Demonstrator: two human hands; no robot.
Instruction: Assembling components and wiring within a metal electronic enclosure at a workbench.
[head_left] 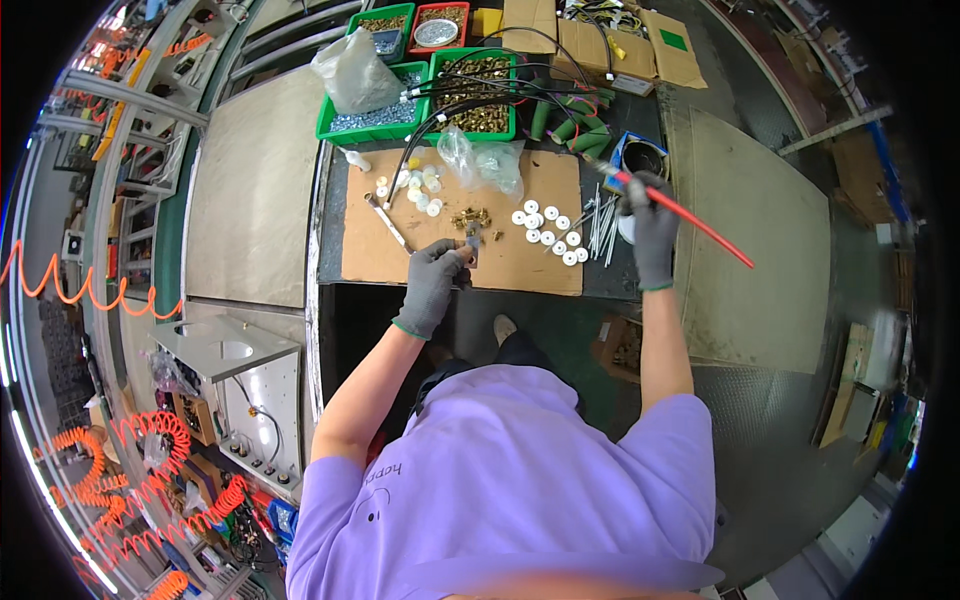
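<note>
My left hand (430, 287), in a grey glove, is closed at the cardboard's front edge. Its thumb and fingers pinch a small metal part (473, 243), partly hidden by the fingertips. Just beyond it lies a small heap of brass fittings (470, 217). On the right, my right hand (655, 240), gloved too, is wrapped round a brush with a long red handle (712, 232). The brush's tip points left, near an open tub of dark stuff (642, 157). White round discs (547, 237) and long thin metal rods (602, 228) lie between the hands.
Green bins (472, 95) of brass and silvery pieces stand at the back, a plastic bag (355, 72) on one. Black cables (490, 85) cross them. A wrench-like tool (388, 222) and pale caps (425, 185) lie on the cardboard (375, 250). Green rolls (575, 125) sit behind.
</note>
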